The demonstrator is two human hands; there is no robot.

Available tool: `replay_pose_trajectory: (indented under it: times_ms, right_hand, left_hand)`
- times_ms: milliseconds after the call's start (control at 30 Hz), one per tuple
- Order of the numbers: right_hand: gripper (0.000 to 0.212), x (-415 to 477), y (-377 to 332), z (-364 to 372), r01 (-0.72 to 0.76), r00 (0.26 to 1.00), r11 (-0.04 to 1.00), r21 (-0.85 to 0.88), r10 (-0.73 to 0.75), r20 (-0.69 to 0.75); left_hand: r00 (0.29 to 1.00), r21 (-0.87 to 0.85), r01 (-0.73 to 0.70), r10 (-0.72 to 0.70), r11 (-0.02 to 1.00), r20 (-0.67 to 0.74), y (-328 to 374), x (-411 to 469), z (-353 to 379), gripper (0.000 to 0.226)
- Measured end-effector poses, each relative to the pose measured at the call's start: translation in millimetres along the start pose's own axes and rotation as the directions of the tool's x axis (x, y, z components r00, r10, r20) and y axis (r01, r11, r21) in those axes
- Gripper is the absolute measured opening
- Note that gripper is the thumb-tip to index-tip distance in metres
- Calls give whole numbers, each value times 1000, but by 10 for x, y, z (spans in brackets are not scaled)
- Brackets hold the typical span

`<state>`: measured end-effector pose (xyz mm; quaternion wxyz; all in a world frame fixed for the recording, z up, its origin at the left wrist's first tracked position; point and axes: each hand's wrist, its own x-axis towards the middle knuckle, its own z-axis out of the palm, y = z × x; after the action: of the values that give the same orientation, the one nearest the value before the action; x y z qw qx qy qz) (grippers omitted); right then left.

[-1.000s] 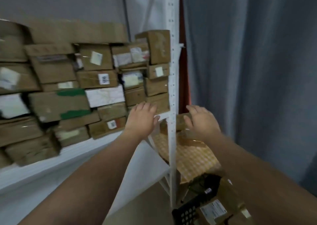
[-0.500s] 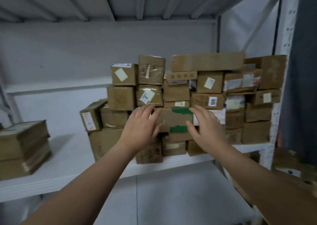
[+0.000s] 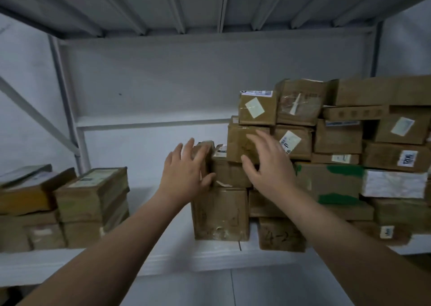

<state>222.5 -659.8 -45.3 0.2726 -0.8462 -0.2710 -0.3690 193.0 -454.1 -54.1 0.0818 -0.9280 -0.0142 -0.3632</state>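
Creased brown cardboard boxes (image 3: pixel 338 140) are stacked on a white metal shelf (image 3: pixel 163 256). At the left end of the stack the left hand (image 3: pixel 186 172), fingers straight and apart, touches a small box (image 3: pixel 205 150) that stands upright with its narrow face to the person. Just beside it, the right hand (image 3: pixel 268 165), fingers also spread, is before a squarish plain box (image 3: pixel 240 142). Half a second ago both hands were at the green-taped box (image 3: pixel 331 182); they have moved left.

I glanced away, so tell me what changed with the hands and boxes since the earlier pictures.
Both hands swept left along the stack, from its right end past the green-taped box to its left end. The left hand is open at a small box, the right hand over a plain box. Nothing gripped. The stack stayed put.
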Motion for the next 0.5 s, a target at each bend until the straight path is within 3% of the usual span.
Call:
replay_pose_trajectory:
  times_ms: [100,200,367,500]
  right_hand:
    - [50,26,-71,185,28,999,999,-18,-28,21]
    - [48,33,-50,261,75,997,996,-52,-75,4]
    - [40,25,-87,320,158,987,987,12,-158,-17]
    - [38,29,-270,461,94,991,962,257,-115,66]
  left_hand:
    - [987,-128,135,-121,983,106,-54,75,262,80]
    - [975,-324,214,-184,921,122,6,117,437,67]
    - [956,-529,259,-293,809,19,12,90,548,51]
    - [955,-538,118,-244,835,-169,-106,-53,483,46]
